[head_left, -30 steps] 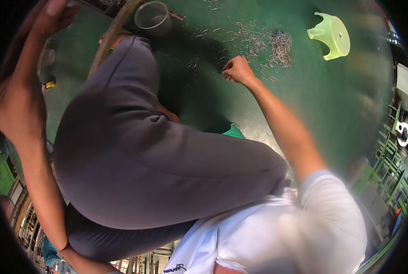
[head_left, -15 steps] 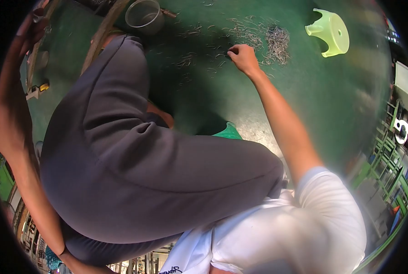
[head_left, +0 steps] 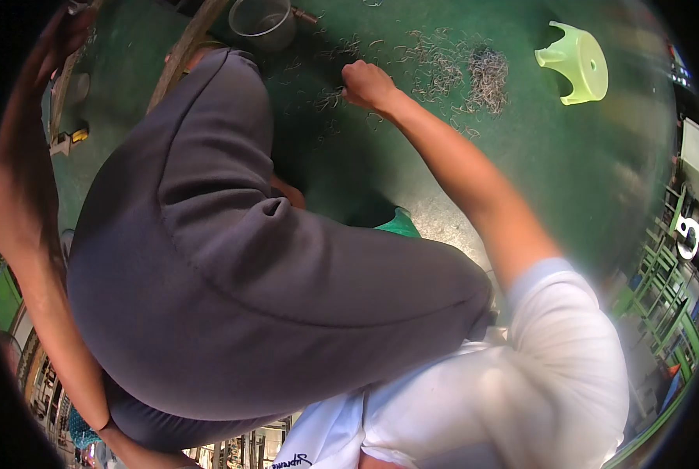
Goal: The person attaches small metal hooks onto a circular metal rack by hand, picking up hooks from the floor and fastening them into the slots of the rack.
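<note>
My right hand is low over the green floor with its fingers closed. What the fingers hold, if anything, is hidden. Small bent metal wire pieces lie right beside its fingertips. More such pieces are scattered to its right, up to a dense pile of metal wire pieces. At the dark upper left edge, my left hand appears with curled fingers, near a wooden bar. Shadow and the lens edge hide what it grips.
A clear plastic tub stands at the top, by a wooden bar. To the right is a light green stool. A green plastic edge shows beside my knee. Green metal frames line the right side.
My right hand has moved left, away from the larger scatter of wire pieces, to a smaller cluster. The view has shifted slightly. My left hand stays at the upper left.
</note>
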A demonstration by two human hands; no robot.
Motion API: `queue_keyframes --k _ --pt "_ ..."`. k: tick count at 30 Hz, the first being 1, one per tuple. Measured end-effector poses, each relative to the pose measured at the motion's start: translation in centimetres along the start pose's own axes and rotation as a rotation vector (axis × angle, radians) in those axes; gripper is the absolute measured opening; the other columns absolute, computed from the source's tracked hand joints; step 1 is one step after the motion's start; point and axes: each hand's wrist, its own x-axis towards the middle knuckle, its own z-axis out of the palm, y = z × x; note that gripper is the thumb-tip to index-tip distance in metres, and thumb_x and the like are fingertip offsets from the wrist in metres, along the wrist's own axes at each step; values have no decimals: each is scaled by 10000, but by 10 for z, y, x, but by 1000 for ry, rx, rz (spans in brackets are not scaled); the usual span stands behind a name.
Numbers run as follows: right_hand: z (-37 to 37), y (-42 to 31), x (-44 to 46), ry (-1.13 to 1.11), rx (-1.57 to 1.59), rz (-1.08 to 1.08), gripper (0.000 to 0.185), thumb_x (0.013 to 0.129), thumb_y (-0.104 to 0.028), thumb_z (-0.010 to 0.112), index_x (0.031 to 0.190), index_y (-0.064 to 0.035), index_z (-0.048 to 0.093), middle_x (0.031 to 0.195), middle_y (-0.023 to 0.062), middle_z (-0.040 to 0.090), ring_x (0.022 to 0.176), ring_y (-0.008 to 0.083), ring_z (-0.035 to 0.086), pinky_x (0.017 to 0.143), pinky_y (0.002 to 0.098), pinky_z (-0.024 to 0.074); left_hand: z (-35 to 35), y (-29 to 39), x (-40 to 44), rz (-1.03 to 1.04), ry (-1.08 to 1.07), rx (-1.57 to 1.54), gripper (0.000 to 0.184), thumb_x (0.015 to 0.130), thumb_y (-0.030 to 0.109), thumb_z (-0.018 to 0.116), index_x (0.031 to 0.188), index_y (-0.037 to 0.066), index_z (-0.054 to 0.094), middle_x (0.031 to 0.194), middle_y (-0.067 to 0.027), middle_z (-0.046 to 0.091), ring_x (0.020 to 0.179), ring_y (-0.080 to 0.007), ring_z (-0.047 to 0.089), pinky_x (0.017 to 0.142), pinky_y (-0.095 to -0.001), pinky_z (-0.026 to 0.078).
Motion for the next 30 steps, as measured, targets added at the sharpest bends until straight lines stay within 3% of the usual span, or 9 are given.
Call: queue_keyframes --k 4,6,9,10,13,16,19,28,30 --pt "-6 2 4 -60 -12 73 217 709 -149 715 847 18 722 882 245 729 876 451 718 762 522 595 -2 3 -4 -26 -1 -119 255 923 117 788 1066 -89 744 1025 -184 765 877 -205 724 799 -322 591" --pt "-6 11 1 -16 111 184 266 719 -188 736 881 23 741 860 222 743 840 410 739 740 495 597 -2 2 -6 -98 17 -379 240 920 102 790 1049 -97 749 1008 -187 770 857 -205 728 783 -320 598" --pt "-33 15 -20 -45 600 380 316 739 -217 769 921 41 758 802 181 745 763 276 744 692 401 592 -9 1 -10 -102 1 -480 220 917 79 794 1024 -109 756 981 -191 777 827 -205 734 760 -317 607" --pt "-38 18 -25 -46 777 418 326 738 -234 806 905 43 765 728 130 717 733 152 709 667 319 570 -17 -1 -14 15 -59 -237 294 943 156 766 1119 -77 728 1096 -184 742 937 -212 717 856 -338 574" --pt "-60 12 -50 63 922 429 267 780 -162 808 938 48 760 772 118 726 744 137 710 668 282 573 -27 -5 -21 228 -116 208 426 996 290 710 1295 -13 681 1298 -163 684 1135 -222 689 1037 -371 511" --pt "-62 14 -65 96 1260 443 260 814 -102 805 1017 52 749 869 110 739 760 161 714 676 294 588 -18 2 -17 130 -53 121 351 996 230 708 1250 -13 711 1214 -148 724 1075 -206 707 1008 -341 521" --pt "-78 1 -75 150 1403 465 282 841 -52 795 1089 65 728 943 112 732 778 171 711 706 301 611 -11 10 -17 47 9 48 297 992 191 712 1208 -12 736 1132 -130 757 1023 -191 722 977 -317 533" --pt "-163 -63 -61 241 1540 247 239 911 -58 751 1120 57 739 949 111 734 807 173 714 769 307 630 -2 30 -13 -37 -39 -305 228 961 115 741 1138 -30 746 1051 -145 769 921 -193 744 864 -311 579" --pt "-192 -93 -57 308 1496 83 221 918 -60 747 1107 54 745 954 116 740 824 172 718 767 301 626 1 28 -13 -67 -41 -395 221 950 90 749 1131 -38 743 1039 -158 768 917 -196 746 845 -308 586"
